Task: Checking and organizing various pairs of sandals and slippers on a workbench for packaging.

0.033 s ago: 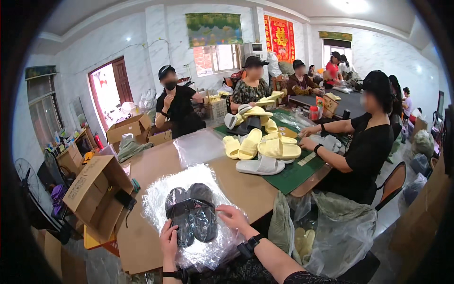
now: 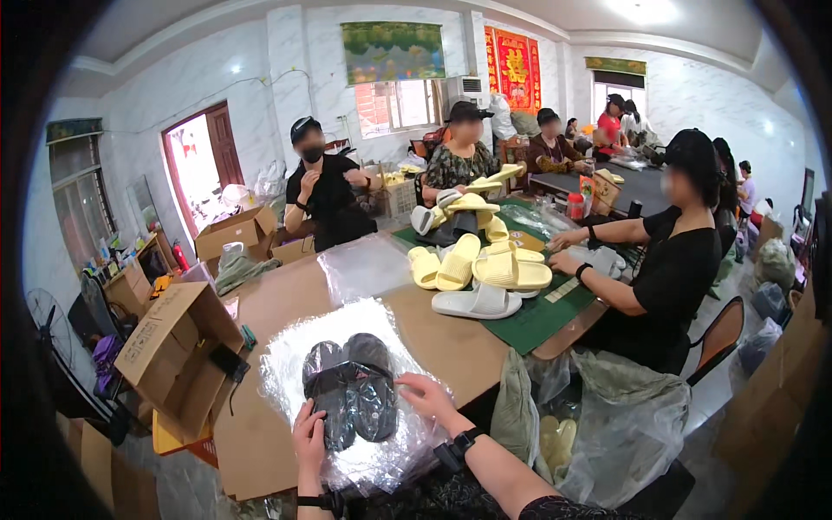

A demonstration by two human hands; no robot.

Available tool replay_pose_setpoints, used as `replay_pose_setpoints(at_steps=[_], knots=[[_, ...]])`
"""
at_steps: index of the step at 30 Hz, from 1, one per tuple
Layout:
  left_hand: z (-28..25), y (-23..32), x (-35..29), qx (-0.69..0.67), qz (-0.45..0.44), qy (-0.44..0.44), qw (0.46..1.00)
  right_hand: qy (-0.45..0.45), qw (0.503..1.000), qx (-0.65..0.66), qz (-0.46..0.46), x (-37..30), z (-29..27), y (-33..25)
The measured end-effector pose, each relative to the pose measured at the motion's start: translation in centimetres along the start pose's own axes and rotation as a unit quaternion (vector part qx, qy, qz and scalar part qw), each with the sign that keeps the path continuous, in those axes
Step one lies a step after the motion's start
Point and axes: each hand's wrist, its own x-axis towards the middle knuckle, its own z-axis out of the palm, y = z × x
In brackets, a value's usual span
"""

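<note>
A pair of black slippers (image 2: pixel 374 388) lies side by side in a clear plastic bag, toes pointing away from me. Beneath it spreads a stack of shiny clear plastic bags (image 2: pixel 290 347) on the cardboard-covered table (image 2: pixel 260 438). My left hand (image 2: pixel 309 433) rests against the near left edge of the bagged pair, fingers extended along it. On the other side, my right hand (image 2: pixel 425 400) has its fingers apart, the tips at the bag's right edge. Neither hand is closed around the slippers.
Yellow slippers (image 2: pixel 511 267) and a light grey slipper (image 2: pixel 477 302) are heaped on a green mat (image 2: pixel 533 325). An open cardboard box (image 2: pixel 178 360) stands left. A co-worker (image 2: pixel 672 277) reaches in from the right. Plastic sacks (image 2: pixel 624 416) hang beside my right arm.
My hands and the bagged slippers stay where they were. Across the table, the co-worker in black at the left has shifted a hand slightly.
</note>
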Motion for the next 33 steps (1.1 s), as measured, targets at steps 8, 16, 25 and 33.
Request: replay_pose_setpoints(at_steps=[8, 16, 25, 33], knots=[[0.0, -0.3, 0.0, -0.015, 0.005, 0.016, 1.0, -0.002, 0.999, -0.036, -0.034, 0.2, 0.2, 0.6], [0.2, -0.2, -0.1, -0.025, 0.003, 0.012, 1.0, 0.145, 0.955, 0.252, 0.06, 0.5, -2.9, -0.1], [-0.8, -1.2, 0.1, 0.001, 0.005, 0.015, 1.0, -0.179, 0.812, 0.298, -0.469, -3.0, -6.7, -29.3], [0.6, -1.2, 0.3, -0.026, 0.0, 0.008, 1.0, -0.206, 0.627, 0.57, -0.489, -6.3, -0.6, -35.0]])
